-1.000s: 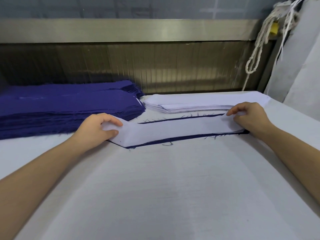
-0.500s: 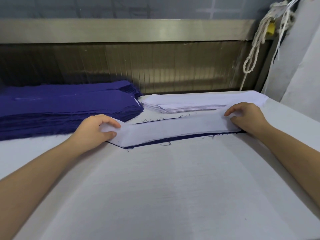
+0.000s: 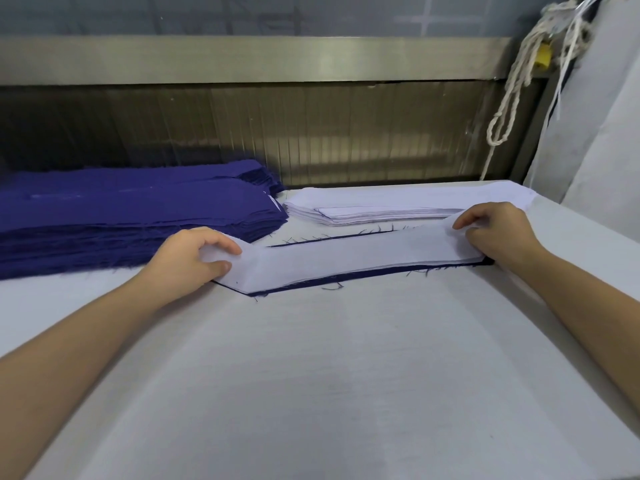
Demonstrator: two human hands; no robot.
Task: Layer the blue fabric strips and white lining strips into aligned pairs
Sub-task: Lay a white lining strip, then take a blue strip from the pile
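A white lining strip [image 3: 356, 258] lies across the table on top of a blue fabric strip [image 3: 346, 278], whose frayed edge shows along the near and far sides. My left hand [image 3: 188, 261] pinches the strip's left end between thumb and fingers. At the right end, my right hand [image 3: 498, 230] grips the white lining and lifts its corner slightly. A thick stack of blue strips [image 3: 131, 216] sits at the back left. A stack of white lining strips [image 3: 398, 206] sits at the back, just behind the pair.
The white table [image 3: 311, 375] stretches toward me in front of the strips. A metal-framed panel [image 3: 311, 133] rises behind the stacks. A knotted white rope [image 3: 512, 98] hangs at the upper right beside a grey fabric-covered surface [image 3: 602, 133].
The white lining has shifted slightly over the blue strip, so less blue shows along the far edge. Both hands stay at the strip's ends.
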